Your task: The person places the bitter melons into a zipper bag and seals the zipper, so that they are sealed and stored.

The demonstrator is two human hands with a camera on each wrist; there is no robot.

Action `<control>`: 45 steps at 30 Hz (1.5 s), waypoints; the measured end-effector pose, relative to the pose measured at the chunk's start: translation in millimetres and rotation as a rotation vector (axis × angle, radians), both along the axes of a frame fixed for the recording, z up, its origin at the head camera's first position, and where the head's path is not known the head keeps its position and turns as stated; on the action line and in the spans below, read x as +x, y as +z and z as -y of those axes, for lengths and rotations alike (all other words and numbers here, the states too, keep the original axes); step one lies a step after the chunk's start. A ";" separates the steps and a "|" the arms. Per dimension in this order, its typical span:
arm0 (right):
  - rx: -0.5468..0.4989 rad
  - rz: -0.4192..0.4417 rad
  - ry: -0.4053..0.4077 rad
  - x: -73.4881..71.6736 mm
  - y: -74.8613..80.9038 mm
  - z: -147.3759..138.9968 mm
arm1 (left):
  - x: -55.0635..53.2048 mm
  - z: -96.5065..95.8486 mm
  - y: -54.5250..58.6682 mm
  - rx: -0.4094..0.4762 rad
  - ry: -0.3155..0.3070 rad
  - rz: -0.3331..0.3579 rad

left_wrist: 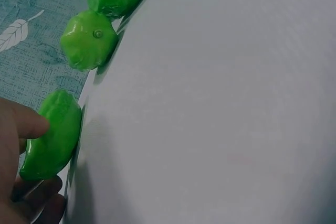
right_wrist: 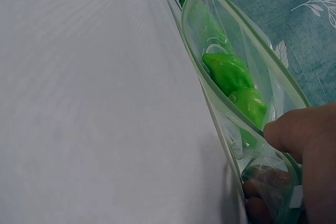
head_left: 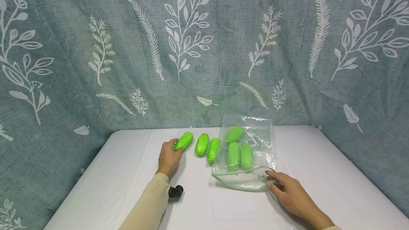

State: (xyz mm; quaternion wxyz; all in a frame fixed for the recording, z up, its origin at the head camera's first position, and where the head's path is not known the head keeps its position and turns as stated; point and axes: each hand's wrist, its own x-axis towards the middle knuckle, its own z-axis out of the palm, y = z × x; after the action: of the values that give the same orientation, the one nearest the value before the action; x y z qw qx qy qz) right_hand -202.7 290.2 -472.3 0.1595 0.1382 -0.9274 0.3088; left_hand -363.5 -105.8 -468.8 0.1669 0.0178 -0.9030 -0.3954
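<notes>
My left hand (head_left: 170,157) grips a glossy green ridged fruit, perhaps a toy (head_left: 184,140), at the back left of the white table. In the left wrist view its thumb lies across that fruit (left_wrist: 59,140) and fingers curl beneath. Two like fruits (head_left: 202,144) (head_left: 213,150) lie to its right, beside a clear zip bag (head_left: 263,130). Three more green fruits (head_left: 234,156) lie inside the bag. My right hand (head_left: 289,191) pinches the bag's green-edged mouth at its right corner. In the right wrist view the mouth (right_wrist: 191,56) gapes, showing fruits (right_wrist: 228,72) within.
The white table (head_left: 204,201) reaches back to a teal curtain (head_left: 191,91) printed with white leaves. A black device (head_left: 175,191) sits at my left wrist, by the beige sleeve (head_left: 147,201).
</notes>
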 end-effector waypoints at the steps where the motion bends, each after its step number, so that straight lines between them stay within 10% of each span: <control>1: 0.001 0.002 -0.001 0.1 0.1 0.1 | 0.2 -0.4 0.2 0.001 -0.001 0.002; 45: -0.001 0.029 -0.012 1.5 4.0 2.1 | -1.2 -3.6 -2.0 0.021 0.034 -0.006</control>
State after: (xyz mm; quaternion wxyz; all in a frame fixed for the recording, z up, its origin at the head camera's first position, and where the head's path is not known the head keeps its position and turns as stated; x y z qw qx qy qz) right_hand -201.2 288.1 -468.3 0.1479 0.1281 -0.9302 0.3105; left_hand -364.6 -102.2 -470.8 0.1763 0.0339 -0.8979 -0.4020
